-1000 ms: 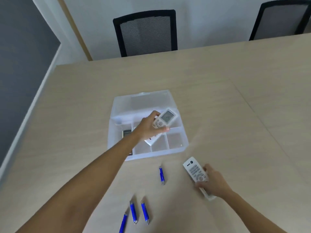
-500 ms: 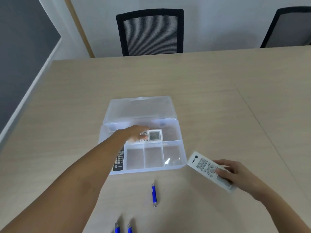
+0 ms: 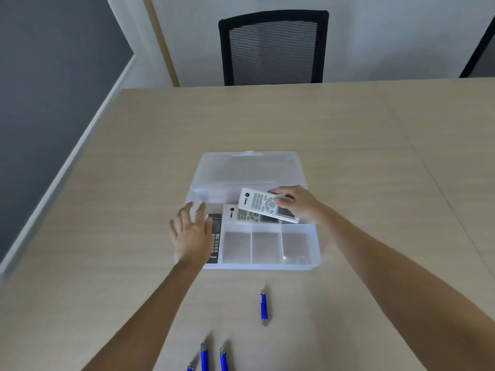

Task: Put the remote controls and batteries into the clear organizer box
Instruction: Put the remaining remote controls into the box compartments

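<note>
The clear organizer box (image 3: 316,259) lies open at the table's middle, lid (image 3: 249,170) folded back. A dark remote (image 3: 215,238) lies in its left compartment and a white remote (image 3: 250,216) in the long back compartment. My right hand (image 3: 297,203) holds a second white remote (image 3: 265,206) tilted just above that back compartment. My left hand (image 3: 191,234) hovers with fingers spread over the box's left edge, holding nothing. One blue battery (image 3: 263,307) lies in front of the box. Several more blue batteries (image 3: 205,357) lie at the near edge.
Three small front compartments (image 3: 266,247) of the box hold nothing. A black mesh chair (image 3: 273,48) stands behind the table's far edge, and part of another chair (image 3: 479,49) shows at the right. The table's left edge (image 3: 80,162) runs along a grey floor.
My left hand let go of the first white remote in the back compartment and drew back left. My right hand lifted the second white remote from the table to over the box.
</note>
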Available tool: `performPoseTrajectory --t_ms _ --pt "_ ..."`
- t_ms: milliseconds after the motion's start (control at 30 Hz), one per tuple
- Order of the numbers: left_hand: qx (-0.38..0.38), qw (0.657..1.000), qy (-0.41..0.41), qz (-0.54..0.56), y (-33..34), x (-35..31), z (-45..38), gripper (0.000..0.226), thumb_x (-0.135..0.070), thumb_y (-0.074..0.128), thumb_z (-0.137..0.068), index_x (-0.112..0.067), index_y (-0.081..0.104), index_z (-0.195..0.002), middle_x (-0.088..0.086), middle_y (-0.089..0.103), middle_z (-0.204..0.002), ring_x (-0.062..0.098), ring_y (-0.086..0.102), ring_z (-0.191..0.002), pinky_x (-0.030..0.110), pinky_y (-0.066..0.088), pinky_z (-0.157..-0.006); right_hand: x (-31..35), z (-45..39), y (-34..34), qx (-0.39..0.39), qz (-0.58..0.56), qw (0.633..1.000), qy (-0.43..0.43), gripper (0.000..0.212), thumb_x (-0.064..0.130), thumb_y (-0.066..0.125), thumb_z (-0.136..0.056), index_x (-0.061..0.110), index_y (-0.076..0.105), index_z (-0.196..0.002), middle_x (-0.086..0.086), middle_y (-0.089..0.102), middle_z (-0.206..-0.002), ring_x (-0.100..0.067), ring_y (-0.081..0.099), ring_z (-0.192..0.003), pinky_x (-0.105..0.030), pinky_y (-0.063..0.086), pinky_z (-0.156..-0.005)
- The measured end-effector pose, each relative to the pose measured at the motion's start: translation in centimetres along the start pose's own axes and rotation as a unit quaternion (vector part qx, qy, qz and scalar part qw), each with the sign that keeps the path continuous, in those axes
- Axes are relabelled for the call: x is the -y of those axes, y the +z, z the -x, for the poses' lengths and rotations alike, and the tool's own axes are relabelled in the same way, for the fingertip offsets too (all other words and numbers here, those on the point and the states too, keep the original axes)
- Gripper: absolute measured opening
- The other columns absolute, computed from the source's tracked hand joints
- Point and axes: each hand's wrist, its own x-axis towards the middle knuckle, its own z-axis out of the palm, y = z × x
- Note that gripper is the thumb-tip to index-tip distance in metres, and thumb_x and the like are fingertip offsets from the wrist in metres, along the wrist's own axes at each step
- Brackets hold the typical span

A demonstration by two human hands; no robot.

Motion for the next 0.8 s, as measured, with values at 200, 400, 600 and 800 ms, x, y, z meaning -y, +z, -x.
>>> performPoseTrajectory --t_ms 200,400,600,800 --pt "0.045 0.99 -0.108 0.084 1.1 3.5 4.2 0.046 -0.022 0.036 -0.101 -0.02 0.038 -0.147 0.007 0.046 -0.145 0.036 0.056 -0.115 0.049 0.039 -0.103 1.1 -5.1 4.5 0.082 0.121 0.989 0.009 0.028 0.028 0.043 -0.098 0.012 0.065 -0.095 -0.006 0.068 -0.093 -0.021 0.059 -0.084 -0.028 0.042 -0.077" --pt "0.021 0.986 -0.128 0.106 1.5 3.0 4.0 0.039 -0.02 0.034 -0.101 -0.013 0.043 -0.138 0.009 0.049 -0.139 0.043 0.065 -0.094 0.047 0.052 -0.081 3.0 -5.7 6.6 0.095 0.255 0.962 0.014 0.052 0.056 0.028 -0.095 0.018 0.063 -0.1 -0.012 0.064 -0.113 -0.029 0.055 -0.116 -0.044 0.041 -0.104" --pt "0.07 0.988 -0.103 0.087 1.4 3.6 3.6 0.041 -0.023 0.031 -0.102 -0.014 0.036 -0.142 0.008 0.042 -0.142 0.042 0.065 -0.098 0.048 0.052 -0.086 4.4 -3.7 7.6 0.092 0.294 0.951 0.028 0.054 0.05 0.022 -0.099 0.011 0.051 -0.123 -0.015 0.054 -0.134 -0.033 0.044 -0.13 -0.052 0.026 -0.109" --pt "0.06 0.957 -0.06 0.276 -1.6 5.1 6.0 0.05 -0.022 0.037 -0.102 -0.013 0.028 -0.15 0.019 0.014 -0.155 0.035 0.034 -0.137 0.049 0.035 -0.112 4.7 5.9 10.7 -0.104 0.238 0.959 -0.109 0.036 0.031 0.043 -0.098 0.008 0.049 -0.125 -0.018 0.058 -0.119 -0.036 0.058 -0.111 -0.044 0.049 -0.087"
